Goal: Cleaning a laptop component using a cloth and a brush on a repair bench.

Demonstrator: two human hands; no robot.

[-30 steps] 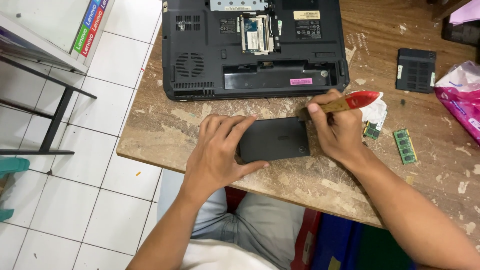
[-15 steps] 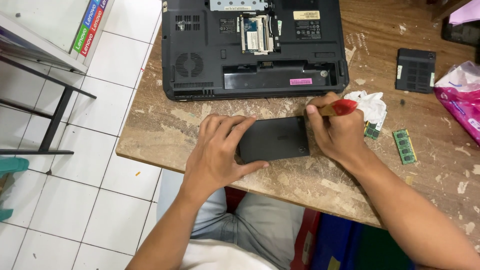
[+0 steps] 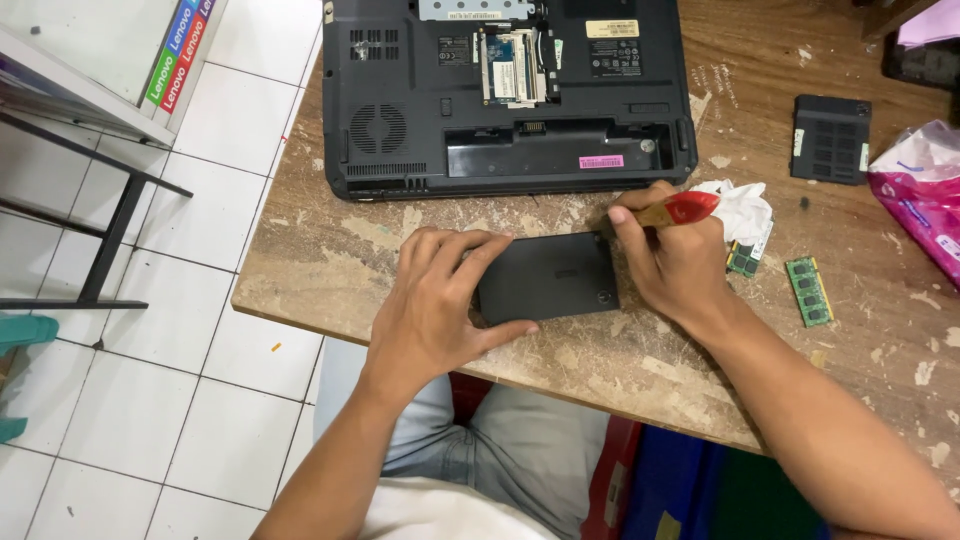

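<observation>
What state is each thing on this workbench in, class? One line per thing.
Laptop: upside down, memory bay uncovered, battery slot empty.
Black panel: flat on table, pinned by left hand.
Brush: gripped in right hand.
Small cover: detached, lying apart.
Memory stick: loose on table.

Count, by kind:

- 1 black laptop (image 3: 510, 95), upside down, bottom covers off, w/ 1 empty bay along its near edge.
- 1 flat black slab (image 3: 548, 277), prob. the battery pack.
- 1 brush (image 3: 678, 209), red handle.
- 1 small black cover panel (image 3: 830, 138) lying apart, far right.
- 2 green memory sticks: 1 loose (image 3: 808, 290), 1 half under the tissue (image 3: 745, 258); a 3rd seems seated inside the laptop, hard to tell.
- 1 crumpled white tissue (image 3: 742, 205).
- 1 pink plastic bag (image 3: 925, 190) at right edge.
- 2 hands: left hand (image 3: 435, 300), right hand (image 3: 672, 260).
- 1 wooden tabletop (image 3: 330, 270).
</observation>
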